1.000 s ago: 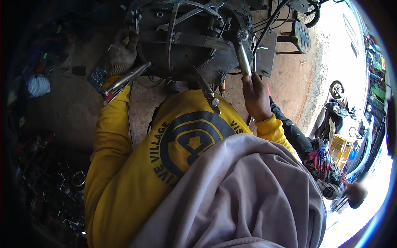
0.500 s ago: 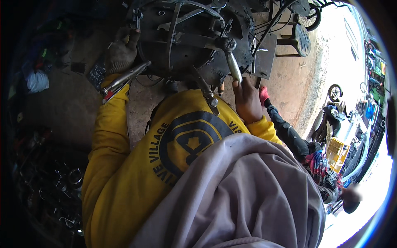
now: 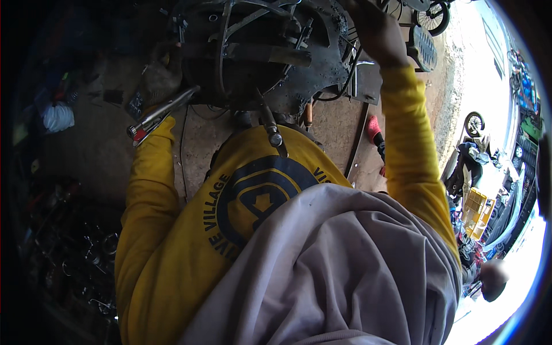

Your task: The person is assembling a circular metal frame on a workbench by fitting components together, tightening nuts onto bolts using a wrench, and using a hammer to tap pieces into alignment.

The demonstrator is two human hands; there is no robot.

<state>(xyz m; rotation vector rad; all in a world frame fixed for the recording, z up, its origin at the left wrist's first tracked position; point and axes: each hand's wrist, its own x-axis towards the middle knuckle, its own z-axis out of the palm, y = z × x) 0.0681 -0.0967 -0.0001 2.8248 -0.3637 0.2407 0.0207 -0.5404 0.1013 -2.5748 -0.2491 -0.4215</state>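
My left hand (image 3: 161, 77), in a dark work glove, is closed at the left end of a flat metal bar (image 3: 264, 53); its fingers are dim. The bar lies across a round dark metal frame with curved bars (image 3: 221, 52). Close to my left wrist, locking pliers (image 3: 164, 109) slant up to the frame. A second pair of locking pliers (image 3: 270, 123) hangs off its near edge. My right hand (image 3: 382, 37) is raised at the top edge, right of the frame, fingers partly cut off. The ball-peen hammer it gripped earlier is out of sight.
Under the frame's near edge a wooden handle (image 3: 309, 115) shows. A stool (image 3: 422, 47) and a wheel (image 3: 432, 18) stand at the far right. A person's red-shod foot (image 3: 374, 125) is on the right, near a yellow crate (image 3: 478, 213). Metal parts (image 3: 92, 253) lie in the dark lower left.
My right hand has lifted off the bar and moved up and to the right, taking the hammer out of sight. My left hand stays at the bar's left end.
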